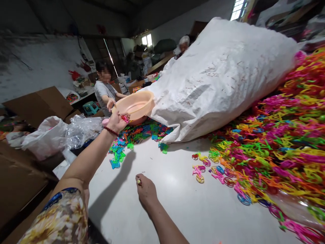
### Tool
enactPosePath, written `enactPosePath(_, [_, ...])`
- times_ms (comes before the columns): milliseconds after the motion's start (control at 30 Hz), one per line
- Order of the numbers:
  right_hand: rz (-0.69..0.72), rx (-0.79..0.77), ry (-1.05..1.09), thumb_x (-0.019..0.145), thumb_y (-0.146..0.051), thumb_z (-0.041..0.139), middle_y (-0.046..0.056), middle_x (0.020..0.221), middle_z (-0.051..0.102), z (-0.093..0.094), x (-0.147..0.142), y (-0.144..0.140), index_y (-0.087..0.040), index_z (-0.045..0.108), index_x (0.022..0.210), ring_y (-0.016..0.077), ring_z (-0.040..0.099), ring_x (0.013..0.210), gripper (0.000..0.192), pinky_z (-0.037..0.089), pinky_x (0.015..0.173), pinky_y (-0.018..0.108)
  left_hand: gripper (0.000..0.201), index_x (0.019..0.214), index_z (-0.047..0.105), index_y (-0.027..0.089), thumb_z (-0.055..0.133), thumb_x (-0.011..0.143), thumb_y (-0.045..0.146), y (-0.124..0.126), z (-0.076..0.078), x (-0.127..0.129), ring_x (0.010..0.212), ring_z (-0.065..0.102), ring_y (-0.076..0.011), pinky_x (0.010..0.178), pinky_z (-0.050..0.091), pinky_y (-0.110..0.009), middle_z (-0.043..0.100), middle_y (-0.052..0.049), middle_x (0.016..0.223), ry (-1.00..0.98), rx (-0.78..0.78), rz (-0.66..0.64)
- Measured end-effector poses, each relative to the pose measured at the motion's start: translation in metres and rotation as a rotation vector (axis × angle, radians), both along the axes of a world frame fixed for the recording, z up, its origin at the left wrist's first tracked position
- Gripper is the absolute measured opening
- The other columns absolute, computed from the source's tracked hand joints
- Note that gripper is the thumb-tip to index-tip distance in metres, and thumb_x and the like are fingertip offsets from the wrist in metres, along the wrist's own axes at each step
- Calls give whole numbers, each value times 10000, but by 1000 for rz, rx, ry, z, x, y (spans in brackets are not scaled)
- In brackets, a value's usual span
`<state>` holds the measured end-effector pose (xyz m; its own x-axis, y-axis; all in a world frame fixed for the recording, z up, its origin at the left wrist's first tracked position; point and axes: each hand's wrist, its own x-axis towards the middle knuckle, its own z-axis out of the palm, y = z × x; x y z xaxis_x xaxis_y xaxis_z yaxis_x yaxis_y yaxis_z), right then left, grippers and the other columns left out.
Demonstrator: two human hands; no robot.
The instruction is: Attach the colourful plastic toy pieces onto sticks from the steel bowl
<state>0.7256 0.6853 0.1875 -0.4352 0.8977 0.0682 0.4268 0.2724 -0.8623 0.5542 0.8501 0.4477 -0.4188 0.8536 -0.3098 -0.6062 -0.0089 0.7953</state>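
My left hand [117, 122], with a dark red bead bracelet at the wrist, is stretched out beside the peach plastic basin [137, 105]. It is closed around a small pink plastic piece [125, 118]. Just beyond it is the hand [111, 104] of another person. Low over the white table [175, 176], my right hand [146, 190] is curled, with a small yellowish thing, perhaps a ring, showing at its fingers. Whatever it holds is hidden. Blue and green plastic pieces [118, 154] lie beneath the basin. Several small coloured plastic bicycles [198, 173] are to the right.
A big white woven sack [223, 74] rests across the far side of the table. A tall heap of coloured plastic pieces [284, 142] fills the right. Clear plastic bags [82, 130] and a cardboard box [38, 105] stand left. Two other people are farther back.
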Motion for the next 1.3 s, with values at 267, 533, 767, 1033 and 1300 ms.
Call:
enactPosePath(267, [4, -3, -12, 810, -84, 472, -2, 782, 680, 2, 0, 0, -244, 665, 941, 147, 553, 691, 284, 288, 638, 245, 485, 1086, 570, 58, 273, 1020, 435, 11, 8, 7, 550, 510, -144, 472, 460, -219, 546, -108, 722, 12, 18, -155])
enactPosePath(533, [9, -15, -4, 833, -105, 469, 0, 779, 679, -1, 0, -1, -242, 662, 934, 144, 544, 681, 257, 283, 625, 247, 503, 1049, 560, 97, 216, 1022, 464, 49, 25, -8, 530, 489, -134, 458, 439, -217, 526, -75, 687, 134, 24, -135])
enactPosePath(767, [35, -55, -17, 883, -174, 458, 11, 847, 701, 8, 0, -1, -259, 672, 970, 157, 568, 734, 246, 304, 644, 251, 555, 1195, 575, 179, 492, 900, 641, 60, 19, -19, 1207, 572, -293, 994, 461, -490, 633, -133, 1186, 1292, 10, 34])
enactPosePath(1033, [47, -63, -39, 884, -180, 458, 14, 870, 714, 9, 1, -3, -261, 670, 1001, 167, 592, 747, 255, 314, 646, 262, 759, 1225, 614, 128, 475, 835, 764, 5, -17, -16, 1385, 390, -351, 1150, 261, -513, 561, -179, 1359, 2187, 30, -283])
enactPosePath(1300, [51, -15, -89, 909, -188, 454, 14, 973, 742, 8, -1, -3, -265, 662, 1033, 174, 650, 850, 254, 367, 703, 262, 265, 804, 591, 195, 476, 950, 383, 22, -51, -16, 994, 581, -244, 1138, 183, -500, 661, -61, 870, 2295, -56, -278])
